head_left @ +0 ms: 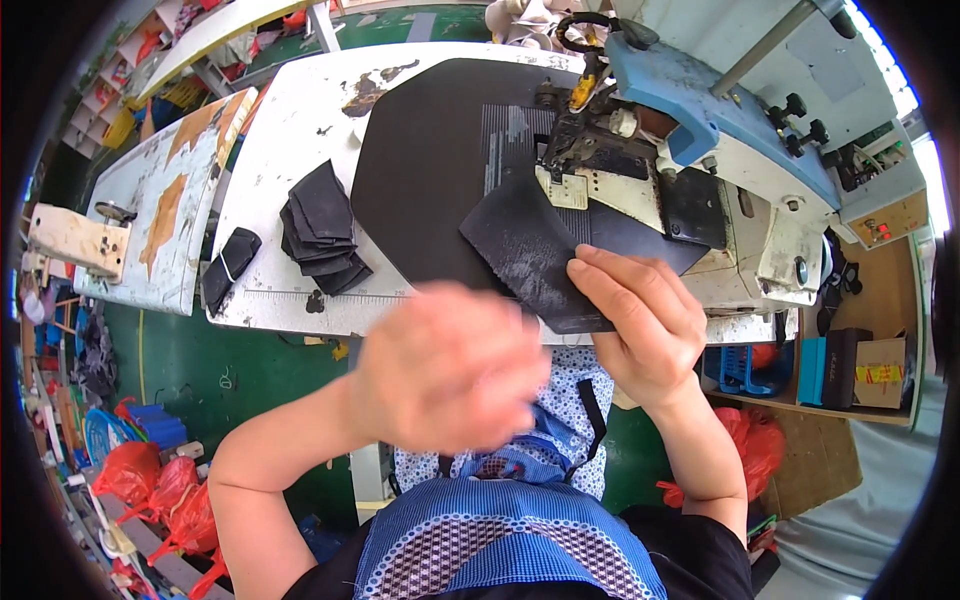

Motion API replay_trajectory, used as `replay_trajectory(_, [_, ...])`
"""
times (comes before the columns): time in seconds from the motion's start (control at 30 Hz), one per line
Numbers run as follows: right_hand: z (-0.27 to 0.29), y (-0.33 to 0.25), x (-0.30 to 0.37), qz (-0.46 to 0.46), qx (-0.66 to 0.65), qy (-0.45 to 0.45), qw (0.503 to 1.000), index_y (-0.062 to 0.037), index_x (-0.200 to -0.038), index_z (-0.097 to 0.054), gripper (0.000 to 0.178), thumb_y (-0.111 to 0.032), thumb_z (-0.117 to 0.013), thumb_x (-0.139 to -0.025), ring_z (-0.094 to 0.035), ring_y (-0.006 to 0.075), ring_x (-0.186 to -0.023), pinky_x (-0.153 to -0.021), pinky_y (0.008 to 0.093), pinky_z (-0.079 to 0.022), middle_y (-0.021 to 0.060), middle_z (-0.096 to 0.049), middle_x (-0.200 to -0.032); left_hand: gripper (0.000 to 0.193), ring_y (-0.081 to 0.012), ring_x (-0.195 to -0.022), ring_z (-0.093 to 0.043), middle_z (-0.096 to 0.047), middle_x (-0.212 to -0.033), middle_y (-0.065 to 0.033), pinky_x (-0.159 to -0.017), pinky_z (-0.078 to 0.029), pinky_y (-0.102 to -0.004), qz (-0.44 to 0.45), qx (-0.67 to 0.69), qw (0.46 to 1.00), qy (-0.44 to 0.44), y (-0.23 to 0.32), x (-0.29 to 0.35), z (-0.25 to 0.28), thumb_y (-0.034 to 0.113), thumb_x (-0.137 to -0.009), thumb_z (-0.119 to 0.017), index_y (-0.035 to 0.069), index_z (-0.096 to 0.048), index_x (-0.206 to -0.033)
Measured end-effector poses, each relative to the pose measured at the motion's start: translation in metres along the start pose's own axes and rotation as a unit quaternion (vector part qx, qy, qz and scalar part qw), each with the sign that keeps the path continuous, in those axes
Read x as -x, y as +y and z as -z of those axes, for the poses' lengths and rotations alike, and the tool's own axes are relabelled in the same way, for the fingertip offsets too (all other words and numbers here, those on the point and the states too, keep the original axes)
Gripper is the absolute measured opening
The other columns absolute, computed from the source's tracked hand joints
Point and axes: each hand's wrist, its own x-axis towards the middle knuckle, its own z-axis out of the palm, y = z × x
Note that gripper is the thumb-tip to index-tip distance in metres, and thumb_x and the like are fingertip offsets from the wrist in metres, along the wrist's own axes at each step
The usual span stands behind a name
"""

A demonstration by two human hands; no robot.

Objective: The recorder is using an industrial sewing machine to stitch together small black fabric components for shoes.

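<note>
Pinched in the fingers of my right hand (645, 320) is a black leather-like piece (525, 250), its surface marked with pale scuffs. The piece lies tilted over the black work plate (420, 180), its far end close to the needle area of a sewing machine (690, 110). My left hand (455, 365) is raised before the table's front edge, left of the piece, and is smeared by motion, so its fingers cannot be made out. To its left on the table sits a fanned stack of black pieces (320, 225). A tied black bundle (232, 265) lies further left.
A white worn table (270, 180) carries the machine, with a ruler strip along its front edge. Another worn table (165, 200) with a machine part stands at left. Red plastic bags (170, 490) lie low at left; a shelf with a cardboard box (880, 372) is at right.
</note>
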Motion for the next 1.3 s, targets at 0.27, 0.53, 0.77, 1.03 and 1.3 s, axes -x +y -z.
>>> replay_trajectory(0.27, [-0.009, 0.005, 0.0, -0.006, 0.016, 0.024, 1.0, 0.0012, -0.106, -0.079, 0.049, 0.004, -0.073, -0.057, -0.075, 0.0274, -0.081, -0.07, 0.0353, -0.062, 0.0138, -0.077, -0.103, 0.056, -0.0395, -0.128, -0.059, -0.066, -0.141, -0.0151, -0.112, -0.046, -0.049, 0.141, -0.054, 0.978, -0.146, -0.051, -0.049, 0.0, 0.047, -0.11, -0.05, 0.001, -0.068, -0.137])
replay_trajectory(0.53, [-0.005, 0.001, -0.001, -0.021, 0.024, -0.015, 0.999, -0.0007, -0.106, -0.079, 0.049, -0.003, -0.075, -0.057, -0.073, 0.0283, -0.091, -0.075, 0.0376, -0.061, 0.0114, -0.076, -0.106, 0.041, -0.0375, -0.127, -0.06, -0.065, -0.142, -0.0138, -0.11, -0.048, -0.0481, 0.128, -0.055, 0.976, -0.164, -0.06, -0.055, -0.002, 0.024, -0.1, -0.069, 0.001, -0.069, -0.134])
replay_trajectory(0.77, [-0.005, -0.004, 0.005, -0.041, 0.013, -0.054, 0.998, -0.0026, -0.112, -0.078, 0.05, -0.013, -0.083, -0.063, -0.072, 0.0309, -0.102, -0.083, 0.0418, -0.06, 0.0113, -0.075, -0.118, 0.039, -0.0367, -0.125, -0.062, -0.065, -0.136, -0.0142, -0.106, -0.051, -0.0459, 0.138, -0.058, 0.974, -0.173, -0.061, -0.058, 0.004, 0.018, -0.095, -0.073, 0.005, -0.069, -0.132])
replay_trajectory(1.03, [-0.014, 0.001, 0.005, -0.037, 0.01, -0.046, 0.998, -0.0017, -0.113, -0.078, 0.046, -0.019, -0.087, -0.071, -0.073, 0.0319, -0.107, -0.086, 0.042, -0.061, 0.0126, -0.075, -0.121, 0.035, -0.0362, -0.132, -0.06, -0.062, -0.143, -0.0142, -0.11, -0.05, -0.0459, 0.132, -0.07, 0.972, -0.183, -0.072, -0.057, 0.009, 0.02, -0.096, -0.074, 0.006, -0.068, -0.128])
replay_trajectory(1.3, [-0.027, -0.004, -0.005, -0.027, 0.03, -0.048, 0.998, 0.0005, -0.114, -0.076, 0.048, -0.021, -0.087, -0.073, -0.072, 0.0317, -0.109, -0.086, 0.0421, -0.059, 0.0135, -0.075, -0.123, 0.04, -0.0336, -0.143, -0.056, -0.058, -0.156, -0.0102, -0.115, -0.048, -0.044, 0.119, -0.018, 0.966, -0.227, -0.107, -0.061, 0.021, 0.021, -0.098, -0.072, 0.008, -0.067, -0.136])
